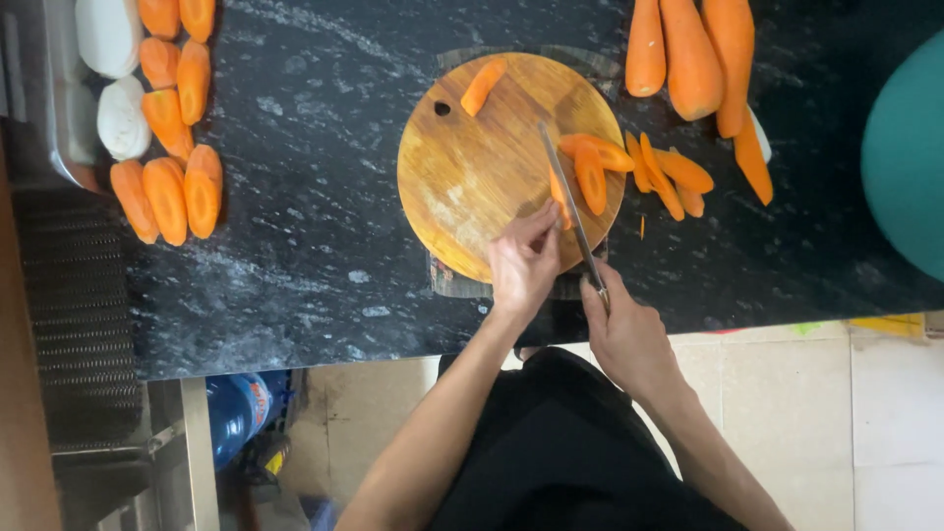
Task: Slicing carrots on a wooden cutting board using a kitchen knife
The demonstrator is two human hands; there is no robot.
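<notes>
A round wooden cutting board [472,167] lies on a black speckled counter [305,226]. My left hand [524,264] pinches a thin carrot piece [560,200] standing on the board. My right hand [621,329] grips the handle of a long knife [568,202], whose blade runs up across the board just right of that piece. Cut carrot slices [593,167] lie at the board's right edge, and one carrot chunk [483,86] rests near its top.
More slices [678,177] spill onto the counter to the right, below whole peeled carrots [688,54]. Halved carrots [172,187] and white radish pieces [123,118] sit at the left by a metal tray [54,108]. A teal round object [910,157] is at the right.
</notes>
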